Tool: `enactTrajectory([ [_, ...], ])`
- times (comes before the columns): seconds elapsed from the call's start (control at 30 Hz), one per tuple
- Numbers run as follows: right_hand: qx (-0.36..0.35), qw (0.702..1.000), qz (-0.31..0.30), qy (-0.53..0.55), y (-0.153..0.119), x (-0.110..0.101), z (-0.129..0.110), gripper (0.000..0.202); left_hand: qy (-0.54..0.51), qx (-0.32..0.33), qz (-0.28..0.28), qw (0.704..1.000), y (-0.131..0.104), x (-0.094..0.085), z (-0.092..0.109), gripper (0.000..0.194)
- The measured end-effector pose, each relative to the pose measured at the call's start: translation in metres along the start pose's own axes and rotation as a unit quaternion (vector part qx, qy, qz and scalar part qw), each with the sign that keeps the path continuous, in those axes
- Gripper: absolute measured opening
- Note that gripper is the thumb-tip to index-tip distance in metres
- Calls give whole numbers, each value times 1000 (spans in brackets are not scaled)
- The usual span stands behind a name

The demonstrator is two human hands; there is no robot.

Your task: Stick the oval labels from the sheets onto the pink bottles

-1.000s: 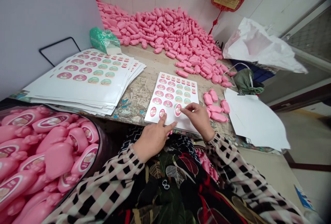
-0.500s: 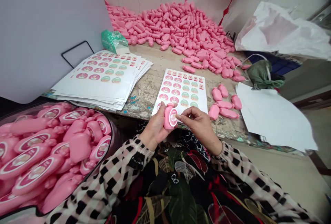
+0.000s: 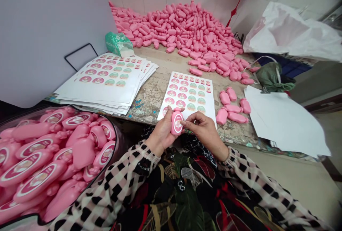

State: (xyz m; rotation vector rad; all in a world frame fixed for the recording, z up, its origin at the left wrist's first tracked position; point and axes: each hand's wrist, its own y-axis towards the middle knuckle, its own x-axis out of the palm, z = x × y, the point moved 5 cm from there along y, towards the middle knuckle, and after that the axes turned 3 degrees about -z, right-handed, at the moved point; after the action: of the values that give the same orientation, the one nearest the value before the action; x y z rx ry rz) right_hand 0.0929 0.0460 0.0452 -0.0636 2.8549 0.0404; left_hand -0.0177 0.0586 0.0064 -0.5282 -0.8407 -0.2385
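A small pink bottle (image 3: 176,122) with an oval pink-and-white label facing up is held in my left hand (image 3: 161,133), whose fingers wrap round it. My right hand (image 3: 205,131) has its thumb and index finger at the label's right edge; whether they pinch anything is too small to tell. Behind the hands, a sheet of round pink and green stickers (image 3: 211,103) lies on the table near its front edge. Several unlabelled pink bottles (image 3: 224,97) lie to the right of this sheet.
A large heap of pink bottles (image 3: 195,28) covers the back of the table (image 3: 149,92). Stacked sticker sheets (image 3: 101,94) and a green packet (image 3: 117,44) are at left. Labelled bottles fill a clear bag (image 3: 115,142). White paper (image 3: 288,120) lies at right.
The bottle in my left hand has turned slightly, so its label faces up more fully. My right fingertips have shifted slightly down along the label's edge.
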Motion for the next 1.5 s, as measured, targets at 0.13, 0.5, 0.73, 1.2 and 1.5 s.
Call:
enactTrajectory([
  [0.13,10,1000,-6,12,0,1,1,26,4,-3,4,1000,0,0,0,45],
  [0.5,28,998,-38,52,0,5,11,26,23,-13,-28,999,-4,1,0,53],
  [0.73,-64,975,-10,-212,-6,-16,4,20,142,-88,-123,978,-19,4,0,63],
  [1.2,151,962,0,226,-23,-9,21,36,238,-150,-190,941,-17,42,-24,79],
  [1.5,92,975,98,177,-53,-46,24,31,323,-245,-300,863,-18,68,-63,88],
])
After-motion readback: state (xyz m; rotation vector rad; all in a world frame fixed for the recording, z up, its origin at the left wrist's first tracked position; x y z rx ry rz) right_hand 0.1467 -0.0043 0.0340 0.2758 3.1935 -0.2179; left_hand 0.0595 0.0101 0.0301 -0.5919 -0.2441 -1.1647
